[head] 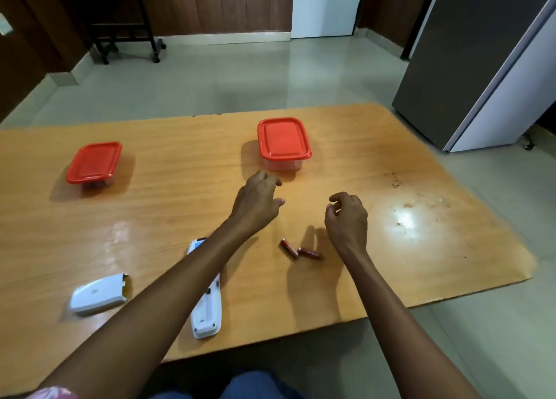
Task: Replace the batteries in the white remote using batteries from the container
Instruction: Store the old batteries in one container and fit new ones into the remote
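Note:
The white remote point(207, 311) lies on the wooden table point(168, 206) near the front edge, partly under my left forearm. Its white battery cover point(97, 293) lies apart to the left. Two red batteries point(301, 250) lie side by side near the middle. A clear container with a red lid point(282, 141) stands shut at the back. My left hand point(258, 201) hovers just in front of it, fingers loosely curled and holding nothing. My right hand point(346, 215) hangs above the table right of the batteries, fingers loosely curled, empty.
A second red-lidded container point(94, 163) stands at the back left of the table. A grey refrigerator point(481, 61) stands to the right beyond the table. A black wheeled frame point(126, 31) is on the floor at the far left.

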